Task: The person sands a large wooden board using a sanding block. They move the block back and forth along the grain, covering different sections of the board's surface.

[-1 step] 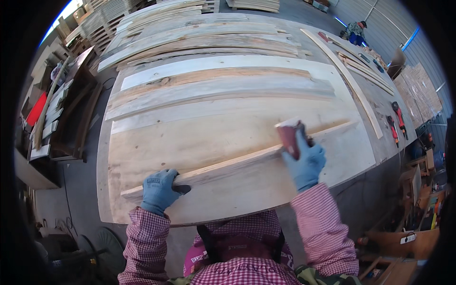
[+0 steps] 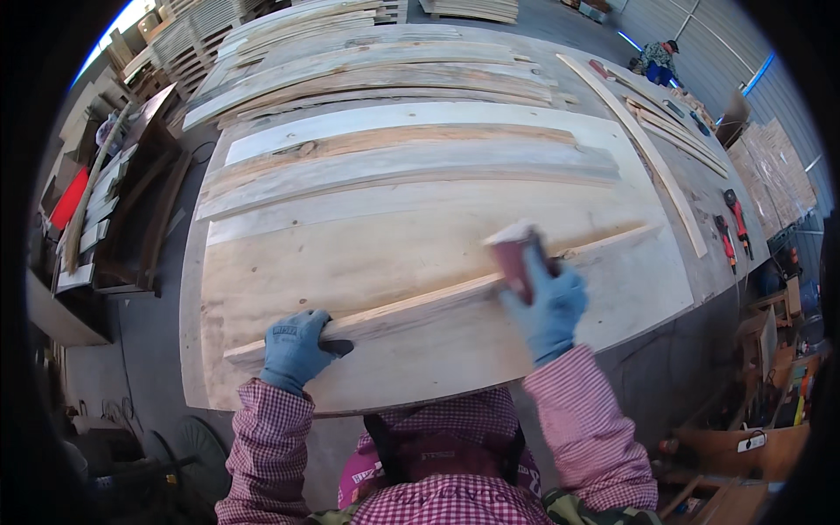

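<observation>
A long, narrow wooden board (image 2: 411, 313) stands on its edge across the near side of the worktable, slanting up to the right. My left hand (image 2: 296, 350), in a blue glove with dark fingertips, grips the board close to its left end. My right hand (image 2: 553, 311), gloved alike and a little blurred, is closed around a reddish-brown sanding block (image 2: 509, 256) with a pale front edge. The block rests over the board's upper edge, right of its middle. Beneath the board lies a pale plywood sheet (image 2: 350, 254).
Beyond lie several planks (image 2: 411, 162), with another stack (image 2: 376, 70) farther back. A long strip (image 2: 639, 153) runs down the table's right side, near two red-and-black tools (image 2: 735, 219). A dark wooden cabinet (image 2: 131, 210) stands left. Another person (image 2: 656, 61) sits at the far right.
My right hand and the sanding block have shifted a short way left along the board's upper edge. My left hand and the board stay in place.
</observation>
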Demonstrator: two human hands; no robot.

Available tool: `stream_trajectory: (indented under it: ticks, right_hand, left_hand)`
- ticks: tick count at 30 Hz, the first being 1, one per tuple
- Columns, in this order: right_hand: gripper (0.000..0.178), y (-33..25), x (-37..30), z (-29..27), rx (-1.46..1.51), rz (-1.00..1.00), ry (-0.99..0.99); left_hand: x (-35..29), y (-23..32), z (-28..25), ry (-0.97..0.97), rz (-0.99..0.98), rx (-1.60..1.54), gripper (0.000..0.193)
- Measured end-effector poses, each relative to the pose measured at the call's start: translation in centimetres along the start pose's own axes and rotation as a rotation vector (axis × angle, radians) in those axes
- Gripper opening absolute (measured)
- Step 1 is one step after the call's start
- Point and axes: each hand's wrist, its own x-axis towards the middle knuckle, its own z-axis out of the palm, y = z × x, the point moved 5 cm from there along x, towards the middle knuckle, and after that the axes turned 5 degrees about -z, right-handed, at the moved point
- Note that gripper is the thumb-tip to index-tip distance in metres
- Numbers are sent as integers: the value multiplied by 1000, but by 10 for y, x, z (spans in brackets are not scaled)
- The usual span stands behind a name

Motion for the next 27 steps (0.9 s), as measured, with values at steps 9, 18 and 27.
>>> stream_trajectory:
  ticks: [9,18,27]
  right_hand:
    - [72,-104,-16,11,184,-468,-155]
    - [85,17,22,-7,-100,3,-309]
    - [80,-141,-11,-5,150,-412,-316]
  left_hand:
    - [7,-9,1,-93,-11,-31,53]
    - [-8,6,7,-22,-15,35,39]
    - [-23,6,7,62,-56,26,38]
